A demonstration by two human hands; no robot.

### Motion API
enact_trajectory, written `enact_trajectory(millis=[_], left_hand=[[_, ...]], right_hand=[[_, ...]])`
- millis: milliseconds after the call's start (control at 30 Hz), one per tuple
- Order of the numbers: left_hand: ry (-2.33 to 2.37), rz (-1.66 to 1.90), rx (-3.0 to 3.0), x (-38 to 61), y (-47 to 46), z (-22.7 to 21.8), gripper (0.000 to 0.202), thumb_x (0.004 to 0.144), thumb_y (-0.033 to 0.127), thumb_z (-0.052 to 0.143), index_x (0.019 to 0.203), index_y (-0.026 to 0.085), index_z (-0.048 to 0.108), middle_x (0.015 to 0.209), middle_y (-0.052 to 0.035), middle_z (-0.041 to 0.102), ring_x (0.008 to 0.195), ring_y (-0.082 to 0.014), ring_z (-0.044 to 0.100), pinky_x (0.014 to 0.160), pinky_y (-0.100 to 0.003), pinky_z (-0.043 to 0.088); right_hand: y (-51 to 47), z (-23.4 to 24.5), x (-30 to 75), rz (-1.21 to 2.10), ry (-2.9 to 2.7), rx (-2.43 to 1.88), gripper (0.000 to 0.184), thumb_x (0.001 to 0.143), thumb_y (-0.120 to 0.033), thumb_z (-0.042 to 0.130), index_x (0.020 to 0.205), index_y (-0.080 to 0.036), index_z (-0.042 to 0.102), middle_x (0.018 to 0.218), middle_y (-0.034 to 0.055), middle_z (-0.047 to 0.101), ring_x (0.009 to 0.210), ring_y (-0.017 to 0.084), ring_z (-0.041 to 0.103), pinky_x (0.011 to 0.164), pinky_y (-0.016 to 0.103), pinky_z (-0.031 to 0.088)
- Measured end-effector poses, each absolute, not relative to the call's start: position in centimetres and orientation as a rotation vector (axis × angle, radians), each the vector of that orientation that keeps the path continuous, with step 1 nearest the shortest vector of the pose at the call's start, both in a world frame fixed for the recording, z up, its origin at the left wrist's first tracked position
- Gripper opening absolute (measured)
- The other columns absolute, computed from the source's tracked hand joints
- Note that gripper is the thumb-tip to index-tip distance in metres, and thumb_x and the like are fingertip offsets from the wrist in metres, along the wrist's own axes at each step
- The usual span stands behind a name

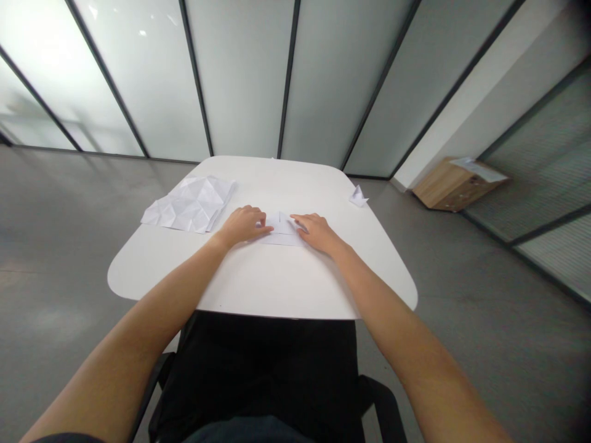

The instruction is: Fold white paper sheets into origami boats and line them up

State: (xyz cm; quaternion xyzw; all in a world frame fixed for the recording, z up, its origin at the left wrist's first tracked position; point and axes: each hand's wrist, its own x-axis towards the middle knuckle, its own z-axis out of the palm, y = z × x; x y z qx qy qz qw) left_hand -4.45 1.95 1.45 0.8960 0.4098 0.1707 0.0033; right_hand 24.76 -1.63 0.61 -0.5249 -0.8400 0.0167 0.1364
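One folded paper (pixel 281 239) lies on the table (pixel 277 280) between my left hand (pixel 244 225) and right hand (pixel 319 234), its long axis seemingly running left to right, neither hand clearly nearer. Both hands touch its ends, fingers half-curled, thumbs parted; whether either pinches it, I cannot tell. Beyond, one creased sheet (pixel 190 203) lies left, one small paper piece (pixel 358 197) right.

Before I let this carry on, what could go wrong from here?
The folded paper between the left hand and right hand could slip and crease crookedly. The small folded piece, at the table's right edge, might get knocked off; so might the creased paper at its left edge.
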Motion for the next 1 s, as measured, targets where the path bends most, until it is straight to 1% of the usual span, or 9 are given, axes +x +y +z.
enact_trajectory(millis=[100,233,500,633,733,800,867,933,1000], left_hand=[[1.359,0.567,2.847,-3.3,1.4,1.3,0.039,0.093,0.061,0.070,0.091,0.022,0.070,0.106,-0.0112,0.075,0.101,-0.0309,0.068,0.093,-0.044,0.052],[1.329,0.589,2.813,-3.0,1.6,0.6,0.036,0.094,0.058,0.069,0.091,0.022,0.067,0.110,-0.0102,0.073,0.102,-0.0299,0.067,0.095,-0.043,0.051],[1.208,0.568,2.680,-3.7,3.0,-0.2,0.036,0.094,0.050,0.071,0.114,0.021,0.066,0.119,-0.0106,0.073,0.115,-0.0316,0.067,0.104,-0.047,0.050],[1.131,0.699,2.612,-3.8,2.9,-0.3,0.042,0.089,0.043,0.077,0.122,0.022,0.063,0.125,-0.0108,0.069,0.118,-0.0308,0.067,0.106,-0.047,0.053],[1.059,0.799,2.562,-3.8,2.6,-0.1,0.051,0.086,0.037,0.080,0.131,0.023,0.061,0.132,-0.0115,0.064,0.118,-0.0281,0.068,0.106,-0.044,0.055],[1.033,0.829,2.532,-3.9,2.5,0.0,0.062,0.084,0.034,0.081,0.141,0.023,0.057,0.138,-0.0121,0.061,0.118,-0.0271,0.069,0.108,-0.043,0.056],[1.039,0.830,2.506,-4.0,2.6,0.1,0.077,0.083,0.034,0.082,0.152,0.023,0.050,0.142,-0.0130,0.060,0.119,-0.0273,0.069,0.108,-0.042,0.055],[1.085,0.789,2.474,-4.3,3.0,0.1,0.090,0.081,0.035,0.084,0.160,0.023,0.044,0.142,-0.0131,0.062,0.117,-0.0278,0.070,0.107,-0.042,0.056],[1.156,0.706,2.434,-4.8,3.5,0.1,0.095,0.079,0.037,0.086,0.163,0.023,0.043,0.134,-0.0112,0.069,0.112,-0.0283,0.072,0.104,-0.041,0.056]], right_hand=[[-1.7,0.5,23.5,0.006,-2.428,-1.544,0.058,0.104,-0.027,0.057,0.162,-0.023,0.051,0.149,0.0128,0.068,0.134,0.035,0.060,0.114,0.052,0.045],[-1.6,0.1,22.8,-0.011,-2.412,-1.540,0.061,0.106,-0.033,0.056,0.165,-0.023,0.045,0.150,0.0138,0.067,0.135,0.036,0.058,0.113,0.052,0.044],[-1.4,-0.1,23.5,0.129,-2.355,-1.584,0.071,0.102,-0.044,0.066,0.166,-0.025,0.042,0.152,0.0120,0.067,0.139,0.037,0.057,0.116,0.054,0.043],[-1.3,-0.1,23.7,0.159,-2.351,-1.566,0.076,0.098,-0.048,0.074,0.165,-0.026,0.045,0.150,0.0120,0.068,0.139,0.037,0.057,0.117,0.053,0.042],[-1.2,-0.1,23.8,0.169,-2.324,-1.551,0.083,0.094,-0.047,0.079,0.166,-0.025,0.044,0.146,0.0139,0.069,0.136,0.036,0.059,0.116,0.053,0.042],[-1.1,-0.1,23.9,0.181,-2.295,-1.539,0.089,0.091,-0.046,0.082,0.167,-0.024,0.042,0.142,0.0147,0.071,0.132,0.036,0.061,0.115,0.053,0.043],[-1.2,0.0,24.2,0.208,-2.265,-1.531,0.092,0.089,-0.043,0.084,0.168,-0.024,0.041,0.132,0.0138,0.075,0.126,0.034,0.065,0.114,0.051,0.044],[-1.2,0.0,24.6,0.249,-2.237,-1.519,0.092,0.088,-0.039,0.084,0.167,-0.023,0.041,0.122,0.0116,0.077,0.119,0.032,0.067,0.111,0.048,0.046],[-1.2,0.0,25.1,0.301,-2.210,-1.501,0.089,0.088,-0.033,0.084,0.166,-0.023,0.043,0.117,0.0097,0.077,0.112,0.030,0.069,0.107,0.044,0.049]])
